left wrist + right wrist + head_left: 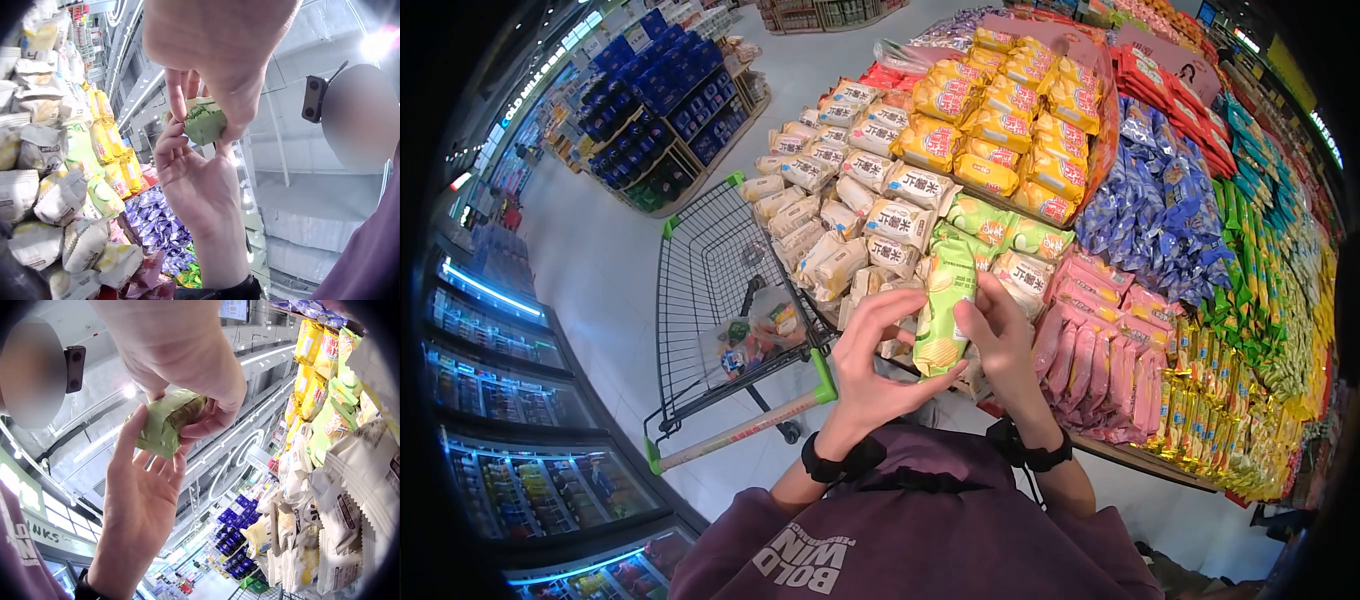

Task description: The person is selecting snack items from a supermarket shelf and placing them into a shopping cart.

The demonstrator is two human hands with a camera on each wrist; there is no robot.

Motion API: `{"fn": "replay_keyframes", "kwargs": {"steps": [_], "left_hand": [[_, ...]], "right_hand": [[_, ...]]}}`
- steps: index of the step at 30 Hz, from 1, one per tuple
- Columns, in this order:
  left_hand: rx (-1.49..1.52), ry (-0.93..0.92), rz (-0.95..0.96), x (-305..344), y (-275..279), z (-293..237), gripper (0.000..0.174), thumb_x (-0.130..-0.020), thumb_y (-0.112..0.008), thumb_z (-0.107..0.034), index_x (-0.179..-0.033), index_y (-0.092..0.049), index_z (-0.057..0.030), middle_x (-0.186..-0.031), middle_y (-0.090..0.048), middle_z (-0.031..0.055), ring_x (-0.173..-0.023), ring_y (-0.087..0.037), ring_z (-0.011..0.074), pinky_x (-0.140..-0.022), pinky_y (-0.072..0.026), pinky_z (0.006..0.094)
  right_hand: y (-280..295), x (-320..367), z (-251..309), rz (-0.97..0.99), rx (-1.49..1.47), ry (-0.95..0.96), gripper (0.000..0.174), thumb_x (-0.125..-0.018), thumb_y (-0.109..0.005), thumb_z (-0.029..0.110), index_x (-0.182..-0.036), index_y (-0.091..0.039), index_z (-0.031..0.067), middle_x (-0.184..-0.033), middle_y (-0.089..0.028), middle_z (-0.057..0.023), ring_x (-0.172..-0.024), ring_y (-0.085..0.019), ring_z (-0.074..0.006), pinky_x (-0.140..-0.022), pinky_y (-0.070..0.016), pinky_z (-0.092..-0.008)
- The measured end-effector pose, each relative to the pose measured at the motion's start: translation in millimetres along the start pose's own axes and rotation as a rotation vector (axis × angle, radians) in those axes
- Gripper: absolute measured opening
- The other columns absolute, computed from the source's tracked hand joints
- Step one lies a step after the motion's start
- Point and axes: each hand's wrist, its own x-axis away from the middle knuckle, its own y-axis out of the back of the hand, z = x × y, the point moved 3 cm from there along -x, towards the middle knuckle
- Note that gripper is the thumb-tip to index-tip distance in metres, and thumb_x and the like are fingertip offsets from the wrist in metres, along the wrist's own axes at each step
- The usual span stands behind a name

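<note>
A long light-green snack packet [947, 300] is held up in front of the chest, its printed back facing the head camera. My left hand [880, 355] grips it from the left, thumb at the bottom end and fingers at the side edge. From the right, my right hand [1003, 340] pinches the packet, thumb along its edge. In the left wrist view the packet's green end [206, 127] shows between both hands. The right wrist view shows the wrapper [164, 428] between the fingers. Behind it lie more green packets [1040, 238] and beige packets [900, 220] on the display.
A shopping cart [730, 395] with a filled plastic bag [755, 335] stands at the left. Yellow packets [1000, 110], purple-blue packets [1165, 200] and pink packets [1100, 360] are piled on the display. Lit refrigerators [520, 400] line the far left, and a blue-stocked shelf [655, 110] stands beyond.
</note>
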Motion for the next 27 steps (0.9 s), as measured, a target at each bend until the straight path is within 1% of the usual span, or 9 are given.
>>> {"fn": "replay_keyframes", "kwargs": {"steps": [5, 7, 11, 13, 15, 17, 19, 25, 27], "left_hand": [[0.001, -0.020, 0.000, -3.1, -0.7, 0.4, 0.065, -0.060, -0.089, -0.016, -0.117, -0.060, -0.0039, -0.117, -0.060, 0.0118, -0.105, -0.059, 0.0190, -0.070, -0.0538, 0.0250], [-0.040, -0.029, 0.002, -1.2, -0.2, 1.9, 0.064, -0.058, -0.089, -0.015, -0.115, -0.062, -0.0049, -0.117, -0.061, 0.0119, -0.105, -0.060, 0.0208, -0.074, -0.0531, 0.0282], [-0.175, -0.168, 0.001, -6.8, 2.9, -6.7, 0.057, -0.054, -0.085, -0.011, -0.109, -0.069, -0.0072, -0.115, -0.064, 0.0108, -0.103, -0.059, 0.0250, -0.084, -0.0493, 0.0354], [-0.225, -0.231, -0.006, -7.1, 0.4, -7.2, 0.051, -0.055, -0.081, -0.008, -0.105, -0.071, -0.0084, -0.115, -0.066, 0.0086, -0.103, -0.058, 0.0266, -0.087, -0.0467, 0.0373], [-0.259, -0.264, -0.008, -5.5, -1.5, -7.6, 0.046, -0.056, -0.078, -0.006, -0.102, -0.072, -0.0093, -0.115, -0.067, 0.0066, -0.104, -0.058, 0.0270, -0.088, -0.0457, 0.0376], [-0.282, -0.258, 0.003, -5.9, -2.0, -9.8, 0.041, -0.059, -0.075, -0.003, -0.099, -0.073, -0.0098, -0.116, -0.068, 0.0047, -0.105, -0.057, 0.0263, -0.087, -0.0461, 0.0362], [-0.292, -0.262, 0.009, -5.5, -2.3, -9.7, 0.040, -0.060, -0.073, -0.001, -0.099, -0.073, -0.0104, -0.116, -0.068, 0.0041, -0.106, -0.056, 0.0263, -0.087, -0.0462, 0.0356], [-0.241, -0.258, 0.054, -4.0, -7.4, -7.8, 0.036, -0.062, -0.068, 0.004, -0.093, -0.074, -0.0108, -0.113, -0.069, 0.0042, -0.106, -0.056, 0.0265, -0.087, -0.0467, 0.0356], [-0.208, -0.252, 0.051, -3.7, -8.8, -8.8, 0.033, -0.062, -0.067, 0.005, -0.091, -0.074, -0.0104, -0.112, -0.070, 0.0046, -0.105, -0.057, 0.0267, -0.087, -0.0471, 0.0360]], "right_hand": [[0.2, -0.1, 0.5, -0.002, -0.021, -0.017, 0.033, -0.097, -0.056, 0.012, -0.125, -0.049, -0.0040, -0.113, -0.061, -0.0087, -0.101, -0.056, -0.0095, -0.088, -0.0453, -0.0260], [-2.4, 0.5, 0.5, 0.002, -0.055, -0.006, 0.033, -0.100, -0.052, 0.015, -0.127, -0.049, -0.0043, -0.118, -0.059, -0.0097, -0.105, -0.055, -0.0108, -0.091, -0.0438, -0.0266], [15.9, 7.0, -24.8, -0.026, 0.241, 0.000, 0.036, -0.103, -0.044, 0.021, -0.128, -0.049, -0.0043, -0.123, -0.056, -0.0100, -0.107, -0.053, -0.0121, -0.093, -0.0416, -0.0264], [23.4, 6.5, -39.1, -0.089, 0.270, -0.102, 0.038, -0.103, -0.043, 0.023, -0.129, -0.049, -0.0036, -0.120, -0.056, -0.0097, -0.103, -0.054, -0.0120, -0.091, -0.0421, -0.0256], [16.3, 8.5, -29.7, -0.078, 0.316, 0.000, 0.034, -0.103, -0.043, 0.024, -0.122, -0.052, -0.0021, -0.110, -0.056, -0.0067, -0.095, -0.052, -0.0103, -0.086, -0.0420, -0.0247], [9.8, 6.3, -17.5, -0.067, 0.246, 0.005, 0.031, -0.103, -0.043, 0.024, -0.118, -0.055, -0.0013, -0.106, -0.056, -0.0045, -0.093, -0.051, -0.0088, -0.082, -0.0419, -0.0228], [8.1, 0.7, -12.5, -0.054, 0.066, -0.081, 0.030, -0.103, -0.044, 0.023, -0.115, -0.058, -0.0012, -0.108, -0.056, -0.0029, -0.097, -0.051, -0.0076, -0.080, -0.0418, -0.0198], [16.6, 1.3, -14.0, -0.121, 0.023, -0.148, 0.028, -0.102, -0.049, 0.024, -0.115, -0.056, 0.0010, -0.102, -0.059, -0.0001, -0.088, -0.048, -0.0044, -0.073, -0.0368, -0.0205], [4.9, 0.4, -5.0, -0.140, 0.011, -0.079, 0.019, -0.101, -0.051, 0.020, -0.107, -0.055, 0.0021, -0.094, -0.056, 0.0014, -0.085, -0.047, -0.0046, -0.075, -0.0384, -0.0215]]}}
